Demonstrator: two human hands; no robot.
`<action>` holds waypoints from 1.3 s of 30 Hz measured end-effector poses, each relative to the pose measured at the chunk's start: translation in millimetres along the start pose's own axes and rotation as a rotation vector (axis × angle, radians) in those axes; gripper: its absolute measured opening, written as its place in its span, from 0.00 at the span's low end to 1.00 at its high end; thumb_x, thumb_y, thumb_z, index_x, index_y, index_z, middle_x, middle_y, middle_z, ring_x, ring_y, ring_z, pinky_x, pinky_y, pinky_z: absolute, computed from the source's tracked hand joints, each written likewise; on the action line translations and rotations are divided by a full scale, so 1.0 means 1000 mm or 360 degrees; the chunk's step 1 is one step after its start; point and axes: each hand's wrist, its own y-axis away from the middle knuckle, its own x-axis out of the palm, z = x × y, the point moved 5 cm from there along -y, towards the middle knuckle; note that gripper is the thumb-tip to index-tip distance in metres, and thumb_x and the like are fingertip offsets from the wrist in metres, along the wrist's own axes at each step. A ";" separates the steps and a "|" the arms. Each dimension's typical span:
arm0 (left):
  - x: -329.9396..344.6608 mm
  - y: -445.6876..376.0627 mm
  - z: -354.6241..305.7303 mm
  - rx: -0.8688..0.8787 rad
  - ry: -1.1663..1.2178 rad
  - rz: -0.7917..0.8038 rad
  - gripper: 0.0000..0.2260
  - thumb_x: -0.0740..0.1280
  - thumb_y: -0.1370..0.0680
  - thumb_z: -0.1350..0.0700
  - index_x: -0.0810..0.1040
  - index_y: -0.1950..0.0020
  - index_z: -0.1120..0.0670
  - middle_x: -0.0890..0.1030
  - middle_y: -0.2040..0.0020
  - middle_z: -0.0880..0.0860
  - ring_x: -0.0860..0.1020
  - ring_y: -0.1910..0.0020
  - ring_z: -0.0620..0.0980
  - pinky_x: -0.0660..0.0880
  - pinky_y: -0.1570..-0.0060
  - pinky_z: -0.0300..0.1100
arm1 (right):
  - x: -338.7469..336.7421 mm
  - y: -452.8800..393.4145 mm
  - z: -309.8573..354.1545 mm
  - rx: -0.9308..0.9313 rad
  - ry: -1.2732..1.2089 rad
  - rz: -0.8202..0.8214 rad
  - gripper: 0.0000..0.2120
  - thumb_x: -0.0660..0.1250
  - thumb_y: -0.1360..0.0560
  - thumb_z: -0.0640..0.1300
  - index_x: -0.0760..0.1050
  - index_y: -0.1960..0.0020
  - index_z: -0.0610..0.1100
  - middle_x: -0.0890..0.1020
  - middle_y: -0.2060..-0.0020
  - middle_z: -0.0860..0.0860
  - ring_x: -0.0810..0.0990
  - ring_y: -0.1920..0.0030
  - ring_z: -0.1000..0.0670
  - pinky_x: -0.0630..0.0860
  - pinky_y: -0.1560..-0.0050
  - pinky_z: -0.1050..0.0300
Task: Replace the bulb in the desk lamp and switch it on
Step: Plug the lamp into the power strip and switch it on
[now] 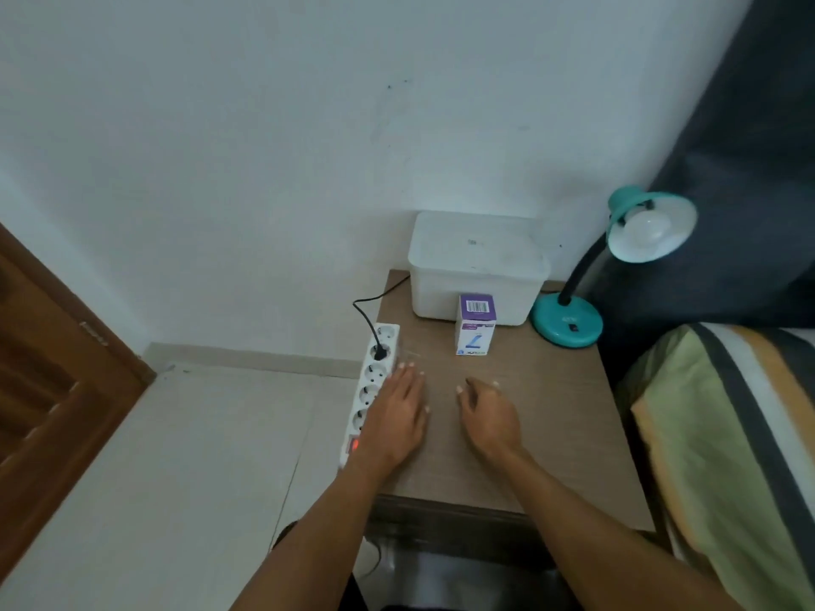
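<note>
Both hands flat-ish on the table (542, 416), nothing held. Left hand (397, 416) lies palm down, fingers straight, its outer edge against the white power strip (375, 381) that runs along the table's left side. Right hand (487, 416) rests just beside it, fingers loosely curled, empty.

Power strip: one black plug (379, 351) seated in a socket just beyond the left fingertips, cord looping back toward the wall; red rocker switch (353, 444) glows beside the left wrist.

Bulb box (475, 325), purple and white, stands upright ahead of the right hand, near but apart, touching or nearly touching the white lidded container (476, 266) behind it.

Desk lamp (617, 266), teal, stands ahead and right of the right hand, well apart, at the table's far right corner. Black gooseneck, shade tilted toward the camera, white bulb (648, 227) seated in it, unlit. Small switch on the base.

Striped bedding (723, 434) to the right of the table.
</note>
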 end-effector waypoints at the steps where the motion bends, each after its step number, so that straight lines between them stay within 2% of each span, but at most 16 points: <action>1: 0.006 -0.002 -0.011 0.0043 0.0036 0.0006 0.24 0.58 0.14 0.49 0.61 0.19 0.55 0.60 0.18 0.56 0.56 0.18 0.53 0.41 0.25 0.41 | -0.006 0.001 -0.014 0.0018 0.0008 -0.0039 0.18 0.60 0.18 0.53 0.75 0.34 0.44 0.82 0.42 0.46 0.80 0.43 0.48 0.75 0.43 0.54; 4: 0.031 -0.018 -0.046 0.0197 0.0084 0.0103 0.24 0.54 0.13 0.47 0.62 0.19 0.56 0.61 0.19 0.56 0.56 0.18 0.51 0.41 0.23 0.41 | -0.024 -0.004 -0.061 0.0034 0.0073 -0.0147 0.20 0.57 0.18 0.53 0.73 0.32 0.44 0.79 0.37 0.45 0.76 0.37 0.47 0.72 0.36 0.52; 7: 0.057 -0.048 -0.081 0.0292 0.0114 0.0212 0.25 0.52 0.13 0.45 0.61 0.19 0.56 0.61 0.19 0.57 0.56 0.18 0.53 0.45 0.22 0.43 | -0.045 -0.019 -0.106 0.0150 0.0151 -0.0189 0.25 0.53 0.16 0.53 0.65 0.25 0.40 0.70 0.27 0.43 0.66 0.26 0.45 0.61 0.26 0.49; 11: 0.085 -0.101 -0.127 0.0395 0.0167 0.0271 0.27 0.50 0.13 0.44 0.59 0.18 0.57 0.58 0.18 0.58 0.54 0.18 0.54 0.52 0.19 0.53 | -0.072 -0.054 -0.140 0.0113 0.0272 -0.0248 0.26 0.51 0.15 0.50 0.59 0.23 0.36 0.63 0.24 0.39 0.60 0.23 0.43 0.54 0.22 0.49; 15: 0.110 -0.153 -0.151 0.0420 0.0224 0.0307 0.28 0.48 0.13 0.43 0.51 0.17 0.56 0.48 0.16 0.54 0.44 0.18 0.50 0.45 0.19 0.50 | -0.088 -0.098 -0.153 -0.0009 0.0344 -0.0319 0.26 0.53 0.16 0.48 0.58 0.23 0.34 0.61 0.23 0.37 0.57 0.22 0.41 0.54 0.22 0.45; 17: 0.121 -0.175 -0.154 0.0457 0.0217 0.0321 0.30 0.45 0.14 0.42 0.48 0.17 0.56 0.45 0.16 0.54 0.41 0.18 0.49 0.43 0.20 0.48 | -0.090 -0.116 -0.156 -0.0067 0.0377 -0.0314 0.26 0.52 0.16 0.48 0.60 0.23 0.33 0.62 0.24 0.36 0.57 0.22 0.39 0.55 0.23 0.42; 19: 0.132 -0.190 -0.152 0.0509 0.0158 0.0323 0.30 0.45 0.14 0.42 0.47 0.17 0.57 0.44 0.17 0.54 0.40 0.18 0.50 0.41 0.19 0.46 | -0.090 -0.131 -0.158 -0.0107 0.0396 -0.0275 0.28 0.48 0.17 0.50 0.60 0.24 0.33 0.62 0.24 0.36 0.58 0.22 0.38 0.57 0.23 0.41; 22: 0.146 -0.201 -0.146 0.0506 0.0099 0.0352 0.29 0.45 0.13 0.43 0.47 0.17 0.58 0.44 0.17 0.55 0.41 0.18 0.50 0.43 0.19 0.48 | -0.085 -0.144 -0.163 -0.0161 0.0402 -0.0225 0.31 0.43 0.19 0.51 0.60 0.23 0.34 0.63 0.24 0.37 0.58 0.22 0.39 0.59 0.24 0.41; 27: 0.151 -0.198 -0.143 0.0526 0.0092 0.0289 0.30 0.43 0.15 0.43 0.51 0.17 0.59 0.49 0.16 0.56 0.46 0.17 0.52 0.44 0.19 0.47 | -0.075 -0.142 -0.166 -0.0243 0.0394 -0.0336 0.27 0.51 0.20 0.45 0.62 0.24 0.32 0.66 0.26 0.36 0.61 0.23 0.38 0.60 0.24 0.41; 30: 0.153 -0.200 -0.143 0.0524 0.0105 0.0265 0.29 0.45 0.14 0.44 0.53 0.17 0.59 0.51 0.17 0.57 0.47 0.17 0.53 0.45 0.19 0.48 | -0.076 -0.142 -0.163 -0.0261 0.0389 -0.0389 0.26 0.55 0.20 0.44 0.65 0.26 0.31 0.68 0.27 0.35 0.64 0.25 0.37 0.58 0.24 0.41; 36: 0.154 -0.199 -0.141 0.0517 0.0115 0.0220 0.26 0.52 0.13 0.48 0.58 0.19 0.62 0.56 0.18 0.60 0.53 0.18 0.56 0.50 0.19 0.52 | -0.074 -0.143 -0.166 -0.0276 0.0389 -0.0410 0.26 0.54 0.21 0.45 0.67 0.27 0.32 0.70 0.29 0.34 0.66 0.26 0.35 0.59 0.25 0.42; 39: 0.153 -0.199 -0.144 0.0515 0.0119 0.0204 0.26 0.52 0.13 0.49 0.57 0.18 0.61 0.55 0.18 0.59 0.51 0.17 0.55 0.46 0.19 0.48 | -0.074 -0.144 -0.166 -0.0259 0.0401 -0.0398 0.27 0.54 0.21 0.45 0.65 0.26 0.32 0.68 0.28 0.35 0.63 0.25 0.36 0.58 0.23 0.43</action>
